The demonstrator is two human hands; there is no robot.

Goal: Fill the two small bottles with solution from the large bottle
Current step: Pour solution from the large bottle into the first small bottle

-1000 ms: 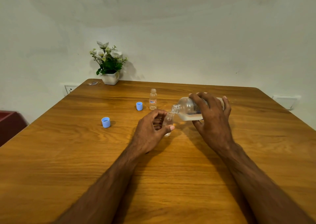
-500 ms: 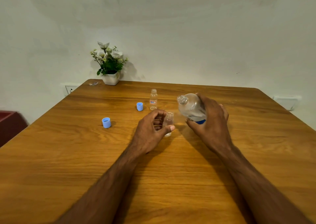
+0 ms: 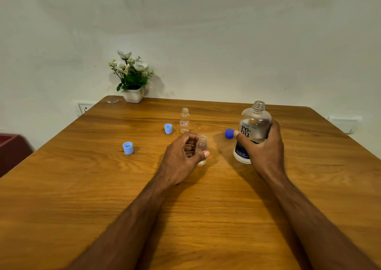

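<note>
My left hand point(image 3: 182, 156) grips a small clear bottle point(image 3: 202, 146) that stands upright and uncapped on the wooden table point(image 3: 82, 187). My right hand point(image 3: 266, 148) holds the large clear bottle point(image 3: 252, 129), upright, uncapped, its base at or just above the table, right of the small bottle. A second small bottle point(image 3: 184, 120) with a red label stands alone farther back, also uncapped. Two light blue caps point(image 3: 128, 148) point(image 3: 168, 128) lie to the left. A dark blue cap point(image 3: 229, 133) rests just left of the large bottle.
A white pot of flowers point(image 3: 133, 79) sits at the table's far left corner, with a small wrapper point(image 3: 112, 101) beside it. A red object point(image 3: 10, 150) stands off the table's left edge. Wall sockets show at both sides.
The large bottle was tipped sideways with its mouth over the small bottle; my right hand has swung it upright and moved it right and down. The dark blue cap is now uncovered. My left hand stayed put.
</note>
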